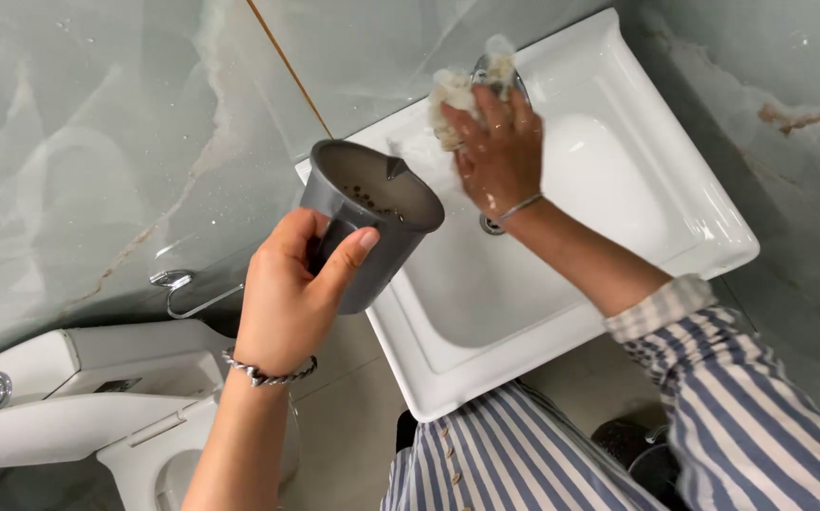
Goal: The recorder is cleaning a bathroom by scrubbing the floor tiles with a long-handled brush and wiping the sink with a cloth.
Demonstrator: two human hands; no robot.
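Grey plastic jug (372, 220), likely light, stiff and wet-slick so best taken by its handle, gripped in left hand (287, 293) over white sink (618, 170) edge, right hand (497, 151) beyond it clutching soapy cloth (455, 95) at tap, toilet (79, 407) left below.

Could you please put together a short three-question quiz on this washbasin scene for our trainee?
1. True or false: the left hand holds a grey jug.
2. What does the right hand grip? A) a soapy cloth B) a toothbrush C) a bottle
3. Fill in: the right hand is at the tap of the white ____.

Key
1. True; the jug is tilted beside the basin.
2. A; the cloth is pale and foamy.
3. Basin.
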